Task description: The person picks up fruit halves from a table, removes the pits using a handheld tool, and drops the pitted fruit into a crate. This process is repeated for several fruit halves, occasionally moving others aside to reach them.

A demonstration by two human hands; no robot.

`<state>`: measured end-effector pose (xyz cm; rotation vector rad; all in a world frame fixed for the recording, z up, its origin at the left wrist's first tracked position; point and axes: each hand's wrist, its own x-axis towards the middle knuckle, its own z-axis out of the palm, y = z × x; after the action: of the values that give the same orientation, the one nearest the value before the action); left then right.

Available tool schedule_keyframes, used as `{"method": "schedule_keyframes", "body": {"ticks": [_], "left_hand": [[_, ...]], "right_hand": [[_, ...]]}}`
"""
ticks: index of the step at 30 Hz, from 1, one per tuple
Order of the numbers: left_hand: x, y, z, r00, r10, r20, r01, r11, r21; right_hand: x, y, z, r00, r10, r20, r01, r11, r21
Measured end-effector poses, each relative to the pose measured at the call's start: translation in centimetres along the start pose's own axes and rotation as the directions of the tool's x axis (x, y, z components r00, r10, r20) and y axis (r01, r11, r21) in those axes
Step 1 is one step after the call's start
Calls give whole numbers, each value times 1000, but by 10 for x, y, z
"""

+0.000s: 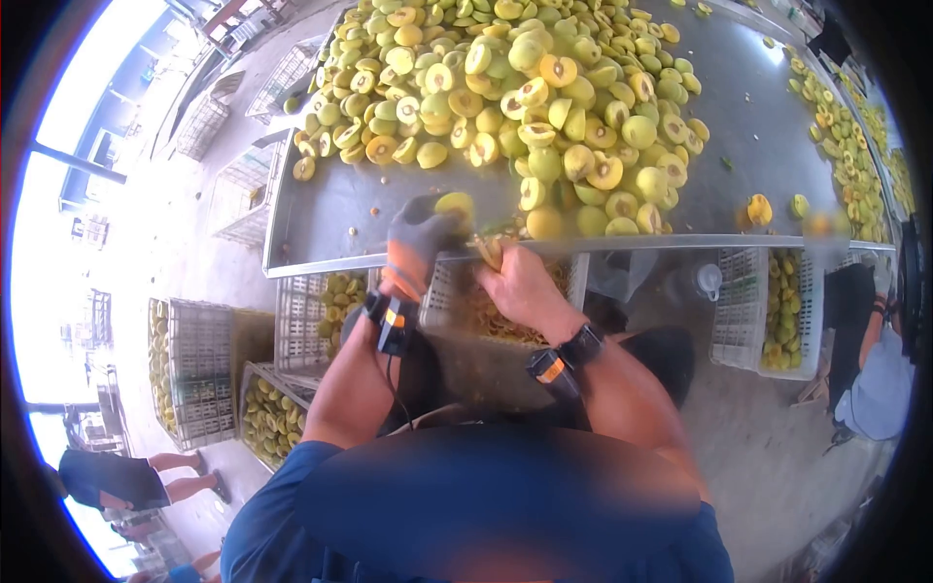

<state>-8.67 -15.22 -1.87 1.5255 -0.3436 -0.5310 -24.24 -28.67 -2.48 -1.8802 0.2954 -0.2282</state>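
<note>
My left hand (420, 243), in a grey glove with an orange cuff, is closed around a yellow-green peach half (454, 206) above the near rim of the metal table. Close beside it on the right, my bare right hand (525, 287) is closed with the fingers curled in. Whatever it grips is hidden and blurred. Just beyond both hands lies a large heap of halved peaches (573, 126), several showing brown pits or hollows. Below the hands is a crate of peelings or scraps (501, 325), partly covered by my forearms.
The metal table (335, 209) has a raised rim toward me. Crates of fruit stand at the left (199, 369) and a white crate (743, 311) at the right. Another person's arm (872, 335) is at the far right; a person (136, 478) is at the lower left.
</note>
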Motion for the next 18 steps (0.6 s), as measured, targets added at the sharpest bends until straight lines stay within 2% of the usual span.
{"method": "schedule_keyframes", "body": {"ticks": [2, 3, 5, 6, 7, 8, 9, 10, 11, 13, 14, 16, 17, 18], "left_hand": [[-19, 11, 16, 999, 31, 25, -31, 999, -21], [-25, 11, 22, 1000, -7, 18, 9, 992, -125], [-32, 3, 25, 995, 88, -36, -86, 995, 57], [-33, -1, 31, 989, 144, -44, -137, 982, 131], [-37, 2, 40, 990, 113, -89, -103, 989, 103], [-44, 2, 46, 989, 73, -130, -65, 995, 70], [-41, -12, 42, 974, 187, -127, -164, 971, 174], [-36, -26, 39, 946, 301, -121, -258, 925, 281], [-39, -28, 43, 945, 292, -145, -255, 940, 227], [-36, -44, 41, 948, 262, -180, -247, 964, 102], [-39, -38, 43, 966, 193, -173, -187, 981, 53], [-43, -19, 46, 987, 59, -150, -66, 997, -43], [-40, -21, 35, 997, -20, -77, 3, 976, -216], [-34, -25, 25, 963, 265, -40, -257, 955, 151]], "right_hand": [[-1, 4, 1, 995, -47, -88, 47, 999, -6], [-2, 4, 1, 996, -48, -68, 46, 998, -33], [-6, 4, -1, 998, -42, -45, 37, 994, -106], [-8, 10, -1, 991, -134, -12, 130, 977, -171], [-9, 9, -4, 995, -100, -8, 97, 973, -210], [-7, 18, -2, 995, -100, 17, 101, 977, -189], [-9, 21, 5, 996, -84, -43, 79, 992, -103], [-7, 27, 9, 985, -167, -47, 167, 986, 5], [2, 49, 24, 990, -138, 34, 122, 948, 296], [-3, 37, 13, 995, -56, 87, 54, 998, 19], [-6, 32, 12, 995, -3, 103, 13, 995, -103], [-12, 19, 4, 996, -31, 87, 20, 992, 124], [-14, 16, 2, 996, -45, 77, 25, 970, 240], [-14, 17, 5, 995, -22, 99, 10, 993, 113]]}}
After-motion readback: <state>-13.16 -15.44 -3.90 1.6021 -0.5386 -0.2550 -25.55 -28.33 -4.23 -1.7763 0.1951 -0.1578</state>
